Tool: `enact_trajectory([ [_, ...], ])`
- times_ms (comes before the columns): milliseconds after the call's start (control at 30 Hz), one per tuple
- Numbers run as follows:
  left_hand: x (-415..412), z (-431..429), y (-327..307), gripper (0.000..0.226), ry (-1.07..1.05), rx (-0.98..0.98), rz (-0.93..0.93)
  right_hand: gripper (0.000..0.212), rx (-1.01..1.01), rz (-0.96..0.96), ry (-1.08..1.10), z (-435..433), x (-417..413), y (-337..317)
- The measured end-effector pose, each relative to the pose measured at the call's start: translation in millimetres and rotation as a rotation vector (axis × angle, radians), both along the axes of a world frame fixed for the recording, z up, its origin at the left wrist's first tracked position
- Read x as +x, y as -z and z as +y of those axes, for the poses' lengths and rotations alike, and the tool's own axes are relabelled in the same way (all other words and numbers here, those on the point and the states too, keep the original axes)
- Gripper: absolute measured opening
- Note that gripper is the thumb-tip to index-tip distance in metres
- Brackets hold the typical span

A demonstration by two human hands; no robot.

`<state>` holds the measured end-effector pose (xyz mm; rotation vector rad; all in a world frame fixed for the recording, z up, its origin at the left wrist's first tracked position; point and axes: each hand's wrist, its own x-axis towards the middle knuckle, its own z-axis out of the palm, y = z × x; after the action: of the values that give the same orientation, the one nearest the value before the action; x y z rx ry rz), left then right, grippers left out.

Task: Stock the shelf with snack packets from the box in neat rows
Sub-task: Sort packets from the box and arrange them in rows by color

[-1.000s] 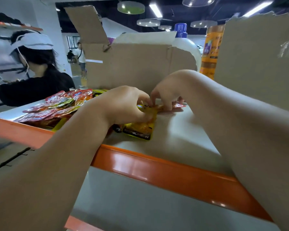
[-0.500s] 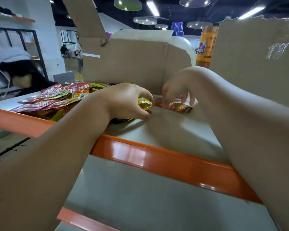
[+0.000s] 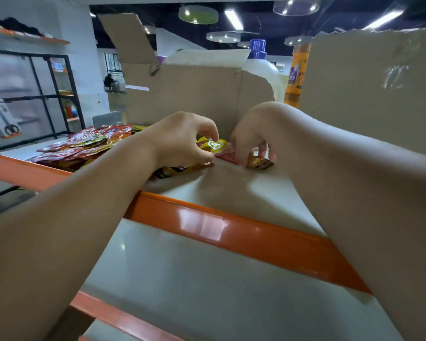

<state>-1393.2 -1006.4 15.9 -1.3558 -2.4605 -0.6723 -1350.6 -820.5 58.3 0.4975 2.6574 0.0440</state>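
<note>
Setting packets down on the pale shelf board with its glossy orange front rail (image 3: 207,222), we are mid-placement; our left hand (image 3: 182,141) pinches a yellow foil snack packet (image 3: 215,145) between curled fingers and thumb, low over the board; our right hand (image 3: 253,134) grips a red-and-gold foil packet (image 3: 260,164) lying flat just in front of the open brown cardboard box (image 3: 194,94); a loose heap of red and green packets (image 3: 84,146) lies further left; next, we judge, both packets need squaring edge to edge into a row before we reach for more.
</note>
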Motion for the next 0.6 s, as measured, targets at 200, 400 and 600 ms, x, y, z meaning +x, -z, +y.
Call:
enact_trajectory([
  [200, 42, 33, 2, 0.034, -0.061, 0.034, -0.047, 0.039, -0.088, 0.14, -0.044, 36, 62, -1],
  [400, 120, 105, -8, 0.036, -0.004, 0.07, -0.138, 0.017, -0.106, 0.283, -0.055, 105, 180, -11],
  [600, 225, 193, -15, 0.034, 0.112, 0.067, -0.156, 0.029, -0.053, 0.426, 0.044, 174, 320, -13],
])
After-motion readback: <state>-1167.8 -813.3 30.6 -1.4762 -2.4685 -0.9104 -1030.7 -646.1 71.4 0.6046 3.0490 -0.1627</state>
